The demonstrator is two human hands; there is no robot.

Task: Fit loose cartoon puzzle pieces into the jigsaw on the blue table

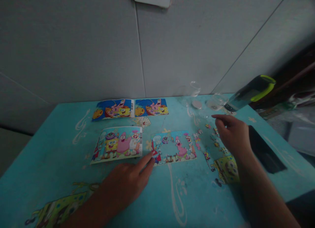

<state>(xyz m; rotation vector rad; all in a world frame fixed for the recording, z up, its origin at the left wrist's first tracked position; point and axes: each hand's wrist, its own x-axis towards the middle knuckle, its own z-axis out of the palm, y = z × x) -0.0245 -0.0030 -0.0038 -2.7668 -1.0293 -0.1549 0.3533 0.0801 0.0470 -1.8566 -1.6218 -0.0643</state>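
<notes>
A partly assembled jigsaw puzzle [183, 152] with cartoon characters lies flat mid-table, with gaps in its middle. My left hand [131, 178] rests with outstretched fingers at the puzzle's left edge, touching it. Left of that stands out a matching picture sheet [123, 144], its edges slightly curled. My right hand [231, 132] hovers over the right side, its index finger stretched out and the other fingers partly hidden; nothing shows at its fingertips. Loose puzzle pieces [197, 139] are scattered between the puzzle and that hand, some beneath it.
Farther back lie a blue picture sheet [113, 109] and a matching blue puzzle [151, 107]. Clear containers [216, 101], a round lid [197, 104] and a dark bottle with a lime-green band [248, 93] are by the wall. A black flat object [265, 152] lies right.
</notes>
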